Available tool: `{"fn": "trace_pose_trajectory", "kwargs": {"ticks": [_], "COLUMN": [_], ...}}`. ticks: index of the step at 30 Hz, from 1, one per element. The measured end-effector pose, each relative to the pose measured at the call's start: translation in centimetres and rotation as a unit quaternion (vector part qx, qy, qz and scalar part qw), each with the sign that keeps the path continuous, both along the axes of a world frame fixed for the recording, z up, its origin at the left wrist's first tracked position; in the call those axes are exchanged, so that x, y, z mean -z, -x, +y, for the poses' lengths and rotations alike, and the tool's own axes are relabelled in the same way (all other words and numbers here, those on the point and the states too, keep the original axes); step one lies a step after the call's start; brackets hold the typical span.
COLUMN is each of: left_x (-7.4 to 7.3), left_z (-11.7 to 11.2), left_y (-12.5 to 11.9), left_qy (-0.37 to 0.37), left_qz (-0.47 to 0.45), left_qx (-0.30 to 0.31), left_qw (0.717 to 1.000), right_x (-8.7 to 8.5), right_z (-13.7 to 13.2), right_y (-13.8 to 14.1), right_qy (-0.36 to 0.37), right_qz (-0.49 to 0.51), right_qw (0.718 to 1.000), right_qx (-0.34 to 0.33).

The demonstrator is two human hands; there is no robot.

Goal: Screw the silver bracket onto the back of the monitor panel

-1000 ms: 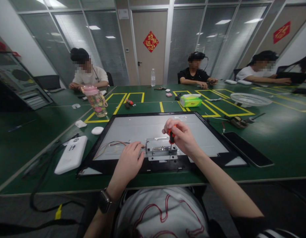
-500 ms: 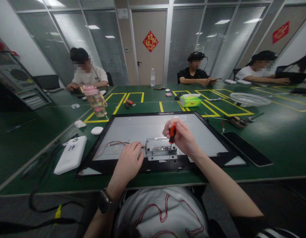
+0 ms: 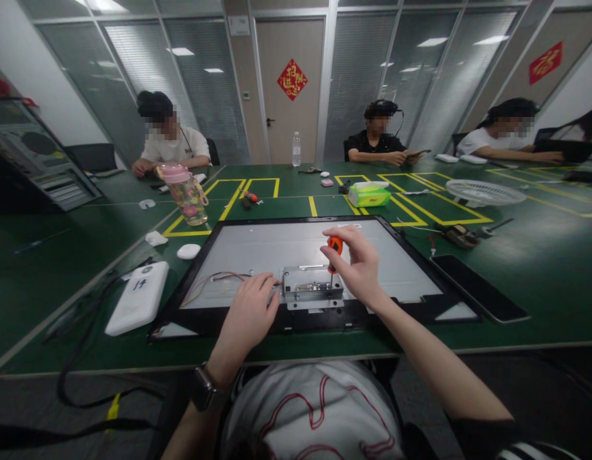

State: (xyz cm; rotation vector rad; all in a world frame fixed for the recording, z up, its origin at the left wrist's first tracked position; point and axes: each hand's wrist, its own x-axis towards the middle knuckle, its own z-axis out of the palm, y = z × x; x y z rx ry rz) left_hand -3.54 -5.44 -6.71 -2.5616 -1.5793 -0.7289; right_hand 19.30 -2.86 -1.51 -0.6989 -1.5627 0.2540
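My right hand has its thumb and fingers about the handle of an orange-and-black screwdriver. The tool stands nearly upright, its tip at the right part of a small metal box with a mechanism inside. That box lies on the near part of a flat display panel with a black frame. My left hand rests at the box's left end, its fingers stretched out. Thin wires run from beside those fingers across the panel; the fingertips partly hide their ends.
Left of the panel are a white power bank, a white case and a pink-lidded bottle. A black phone lies to the right. Tissues and a round white grille sit farther back. Several people sit across the table.
My right hand's fingers have shifted on the screwdriver from a fuller wrap to a looser hold, showing more of the orange handle. My left hand stays where it was.
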Motion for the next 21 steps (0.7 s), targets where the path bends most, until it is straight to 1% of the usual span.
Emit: {"fn": "trace_pose_trajectory", "kwargs": {"ticks": [2, 4, 9, 13, 15, 17, 18, 19, 21], "left_x": [0.0, -0.1, -0.3, -0.2, -0.2, -0.2, -0.2, -0.2, -0.2], "left_z": [0.0, 0.0, 0.0, 0.0, 0.0, 0.0, 0.0, 0.0, 0.0], "left_y": [0.0, -0.1, -0.1, -0.1, -0.1, 0.0, 0.0, 0.0, 0.0], "left_qy": [0.004, 0.009, 0.012, 0.007, 0.005, 0.005, 0.006, 0.006, 0.006], "left_qz": [0.004, 0.004, 0.0, -0.004, -0.005, -0.004, -0.003, -0.002, -0.002], "left_qx": [-0.001, -0.003, -0.005, -0.007, -0.004, -0.003, -0.002, -0.002, -0.004], "left_qw": [1.0, 1.0, 1.0, 1.0, 1.0, 1.0, 1.0, 1.0, 1.0], "right_x": [0.1, 0.0, -0.4, -0.3, -0.1, 0.2, 0.3, 0.3, 0.3], "right_z": [0.0, -0.1, -0.3, 0.2, 0.6, 1.0, 1.1, 1.2, 1.2], "right_y": [-0.1, -0.2, -0.3, -0.5, -0.6, -0.7, -0.7, -0.6, -0.6], "right_qy": [-0.036, -0.04, 0.013, 0.04, 0.058, 0.092, 0.107, 0.114, 0.103], "right_qz": [-0.013, -0.017, 0.021, 0.073, 0.107, 0.129, 0.136, 0.139, 0.14], "right_qw": [0.999, 0.999, 0.999, 0.994, 0.987, 0.974, 0.969, 0.966, 0.971], "right_qx": [0.005, -0.009, -0.041, -0.065, -0.105, -0.16, -0.177, -0.184, -0.168]}}
